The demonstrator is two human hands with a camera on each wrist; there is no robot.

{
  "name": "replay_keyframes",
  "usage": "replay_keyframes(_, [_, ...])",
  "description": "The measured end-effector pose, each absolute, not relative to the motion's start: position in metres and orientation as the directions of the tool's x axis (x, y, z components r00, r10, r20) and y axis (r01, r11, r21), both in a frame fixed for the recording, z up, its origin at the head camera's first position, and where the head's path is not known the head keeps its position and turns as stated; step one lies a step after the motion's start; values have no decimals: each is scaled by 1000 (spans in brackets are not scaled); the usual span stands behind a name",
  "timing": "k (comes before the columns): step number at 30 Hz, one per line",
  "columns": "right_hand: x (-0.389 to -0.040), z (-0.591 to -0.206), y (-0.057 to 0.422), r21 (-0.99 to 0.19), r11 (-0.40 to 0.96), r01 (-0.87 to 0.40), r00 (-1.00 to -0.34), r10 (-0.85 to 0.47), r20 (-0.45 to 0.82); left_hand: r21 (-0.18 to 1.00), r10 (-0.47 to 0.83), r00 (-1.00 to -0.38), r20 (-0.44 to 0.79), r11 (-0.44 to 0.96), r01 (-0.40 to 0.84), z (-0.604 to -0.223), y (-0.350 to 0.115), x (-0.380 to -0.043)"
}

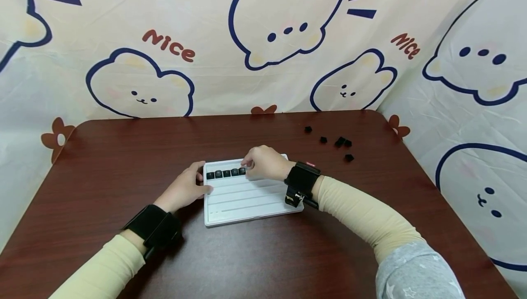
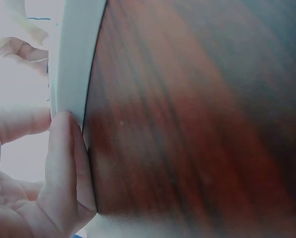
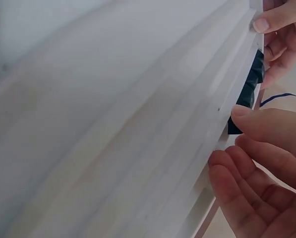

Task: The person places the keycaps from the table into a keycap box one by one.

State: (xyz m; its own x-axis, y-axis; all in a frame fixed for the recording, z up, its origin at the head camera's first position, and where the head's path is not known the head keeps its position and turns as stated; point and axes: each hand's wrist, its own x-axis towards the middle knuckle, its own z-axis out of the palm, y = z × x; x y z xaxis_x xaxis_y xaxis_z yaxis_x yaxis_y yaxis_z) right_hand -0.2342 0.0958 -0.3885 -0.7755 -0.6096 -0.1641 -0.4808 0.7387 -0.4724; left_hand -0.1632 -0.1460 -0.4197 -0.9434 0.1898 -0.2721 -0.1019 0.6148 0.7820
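Observation:
A white ridged tray [image 1: 243, 205] lies on the brown table, with a row of black keycaps [image 1: 226, 173] along its far groove. My left hand [image 1: 187, 189] grips the tray's left edge, its thumb on the rim; in the left wrist view the fingers [image 2: 62, 148] lie against the side wall. At the right end of the row, my right hand [image 1: 265, 164] pinches the last black keycap [image 3: 234, 127] between thumb and index finger. The other fingers of that hand curl near the tray's far rim. Part of this keycap is hidden behind the thumb.
Several loose black keycaps [image 1: 339, 142] are scattered on the table [image 1: 123, 161] beyond the tray to the right. A white curtain [image 1: 214, 88] with cartoon prints hangs behind the table and along its right side. The tray's nearer grooves hold no keycaps.

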Motion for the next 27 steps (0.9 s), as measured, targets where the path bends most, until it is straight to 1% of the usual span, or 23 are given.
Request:
replay_keyframes(9, [-232, -382, 113, -458, 726, -513, -788, -610, -85, 796, 191, -941, -280, 594, -117, -418, -146, -160])
replay_keyframes(13, [-233, -381, 126, -457, 707, -540, -784, -620, -32, 801, 193, -938, -287, 585, -125, -418, -145, -159])
replay_keyframes(20, [-236, -379, 154, -461, 690, -558, -784, -621, 20, 801, 192, -940, -282, 587, -120, -418, -145, -160])
replay_keyframes(24, [-237, -381, 171, -419, 672, -611, -756, -653, 56, 799, 192, -939, -285, 589, -122, -418, -144, -160])
replay_keyframes(27, [-238, -384, 186, -379, 667, -641, -736, -674, 59, 796, 192, -938, -287, 593, -122, -418, -143, -160])
